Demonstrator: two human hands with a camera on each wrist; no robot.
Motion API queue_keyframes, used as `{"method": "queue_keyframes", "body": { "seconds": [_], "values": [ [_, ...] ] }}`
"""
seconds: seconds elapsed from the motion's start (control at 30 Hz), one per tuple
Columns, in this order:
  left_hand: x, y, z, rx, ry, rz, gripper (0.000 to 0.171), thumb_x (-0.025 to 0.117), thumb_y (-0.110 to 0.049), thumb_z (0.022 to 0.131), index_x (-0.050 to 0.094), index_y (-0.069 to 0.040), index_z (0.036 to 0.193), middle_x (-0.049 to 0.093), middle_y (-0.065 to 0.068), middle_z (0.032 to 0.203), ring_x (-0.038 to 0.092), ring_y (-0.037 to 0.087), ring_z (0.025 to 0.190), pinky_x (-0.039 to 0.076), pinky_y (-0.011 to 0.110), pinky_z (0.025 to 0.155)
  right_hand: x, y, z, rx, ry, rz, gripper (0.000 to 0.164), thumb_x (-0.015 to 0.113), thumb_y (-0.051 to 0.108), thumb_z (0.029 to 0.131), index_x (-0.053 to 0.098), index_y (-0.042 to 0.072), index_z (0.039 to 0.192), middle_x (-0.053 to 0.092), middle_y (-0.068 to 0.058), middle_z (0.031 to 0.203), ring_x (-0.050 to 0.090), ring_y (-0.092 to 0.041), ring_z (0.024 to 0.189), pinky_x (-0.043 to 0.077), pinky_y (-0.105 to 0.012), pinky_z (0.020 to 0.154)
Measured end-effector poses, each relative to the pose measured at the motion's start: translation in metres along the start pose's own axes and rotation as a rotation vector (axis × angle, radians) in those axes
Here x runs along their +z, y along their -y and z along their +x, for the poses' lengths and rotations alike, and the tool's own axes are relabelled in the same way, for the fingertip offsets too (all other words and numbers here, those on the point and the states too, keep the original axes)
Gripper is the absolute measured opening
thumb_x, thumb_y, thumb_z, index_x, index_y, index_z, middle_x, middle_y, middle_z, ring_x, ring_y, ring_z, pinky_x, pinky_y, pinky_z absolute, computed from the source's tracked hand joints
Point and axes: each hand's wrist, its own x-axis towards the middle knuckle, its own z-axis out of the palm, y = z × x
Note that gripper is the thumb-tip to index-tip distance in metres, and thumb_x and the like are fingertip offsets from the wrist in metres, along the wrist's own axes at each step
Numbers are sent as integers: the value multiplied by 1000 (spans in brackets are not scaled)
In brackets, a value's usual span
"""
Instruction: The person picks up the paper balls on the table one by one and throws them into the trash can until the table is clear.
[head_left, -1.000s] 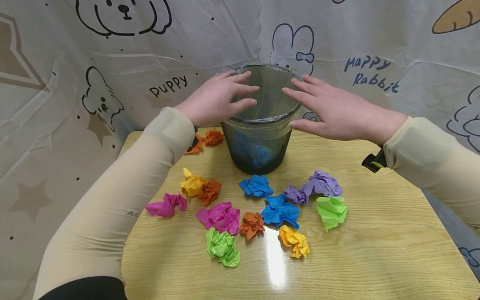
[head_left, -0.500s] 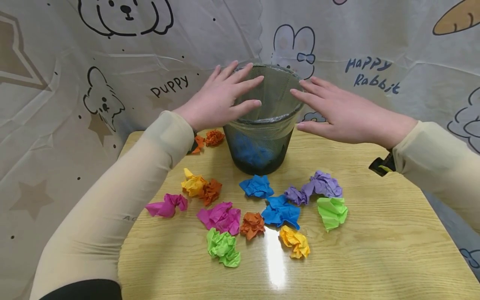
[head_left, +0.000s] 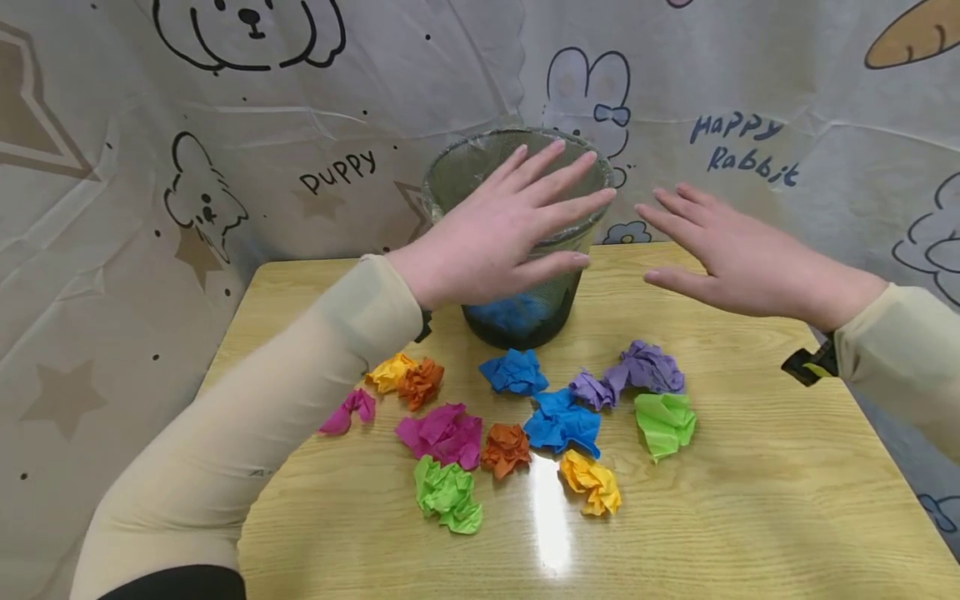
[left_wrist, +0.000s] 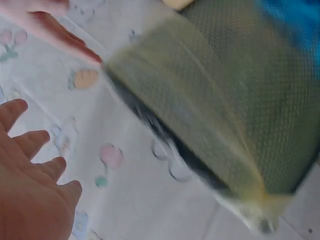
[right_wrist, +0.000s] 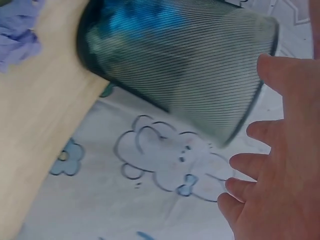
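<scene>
A dark mesh wastebasket (head_left: 558, 300) with a clear plastic liner over its rim stands upright at the back of the table. Blue crumpled paper (head_left: 510, 313) shows through its lower wall. My left hand (head_left: 502, 229), fingers spread and straight, overlaps the basket's opening in the head view and holds nothing. To the right of the basket is my right hand (head_left: 750, 258), apart from it, its fingers extended with nothing in them. The right wrist view shows the basket's mesh wall (right_wrist: 210, 75) beyond the right hand's fingertips.
Crumpled paper balls lie in front of the basket: blue (head_left: 562, 422), purple (head_left: 648, 367), green (head_left: 447, 493), pink (head_left: 442, 435), orange (head_left: 506, 450) and yellow (head_left: 591, 483). A printed cloth (head_left: 750, 75) hangs behind the wooden table (head_left: 772, 467).
Both hands have moved to the right and a little nearer. The left now overlaps the basket's opening; the right has drawn away from its rim. The left arm now covers the far-left orange balls.
</scene>
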Motion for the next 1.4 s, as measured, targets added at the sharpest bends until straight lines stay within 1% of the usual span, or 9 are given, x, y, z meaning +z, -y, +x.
{"method": "queue_keyframes", "body": {
  "seconds": [0.23,0.33,0.47,0.6,0.73,0.83,0.97,1.17,1.4],
  "values": [
    [22,-38,6,159,34,11,70,30,-61,106,14,-28,165,1,5,171,-12,23,155,-13,38,122,31,-12,-18,35,37,16,86,53,59,102,16,15,166,12,-18,169,3,-42,155,16,-68,118],
    [37,-50,5,236,23,-2,72,33,-61,106,16,-24,166,4,7,172,-10,25,156,-13,40,122,47,-13,-24,10,33,6,85,54,59,101,20,15,165,19,-19,168,9,-44,154,18,-67,118],
    [60,-62,-1,286,38,-2,74,34,-61,106,14,-22,166,1,9,172,-9,26,156,-11,44,123,71,-9,-31,-37,23,-4,81,59,55,100,29,13,163,29,-20,164,17,-46,152,21,-65,118],
    [85,-68,-12,288,84,-14,75,31,-61,106,9,-23,166,-5,9,171,-11,26,155,-7,47,124,92,-6,-41,-57,27,-6,81,63,54,99,33,13,162,32,-18,163,21,-45,151,23,-65,118],
    [107,-70,-23,261,138,-56,75,31,-63,105,5,-26,166,-7,6,171,-11,25,155,-4,49,125,109,-7,-55,-64,33,4,82,63,55,98,34,14,162,32,-18,164,24,-46,150,25,-66,116],
    [124,-72,-31,250,177,-78,76,29,-65,105,7,-27,166,-9,5,171,-9,26,156,-2,50,125,120,-6,-66,-61,32,20,82,65,55,97,36,14,161,33,-19,163,28,-46,148,30,-66,113],
    [144,-76,-42,244,242,-114,76,24,-67,103,9,-28,166,-15,2,170,-10,27,156,-3,50,125,137,-3,-79,-69,12,44,82,72,51,94,38,15,160,37,-20,160,37,-46,143,39,-65,108],
    [160,-85,-54,237,302,-170,76,25,-68,103,11,-29,166,-15,1,169,-8,26,156,-4,50,125,160,3,-95,-80,7,73,85,79,46,89,40,18,159,37,-23,159,42,-45,139,47,-62,101],
    [170,-92,-61,224,311,-204,76,24,-68,103,12,-28,166,-7,4,172,-5,27,156,-5,50,124,181,8,-101,-20,29,98,85,82,42,88,41,20,159,37,-25,158,46,-46,134,53,-60,94]
  ]
}}
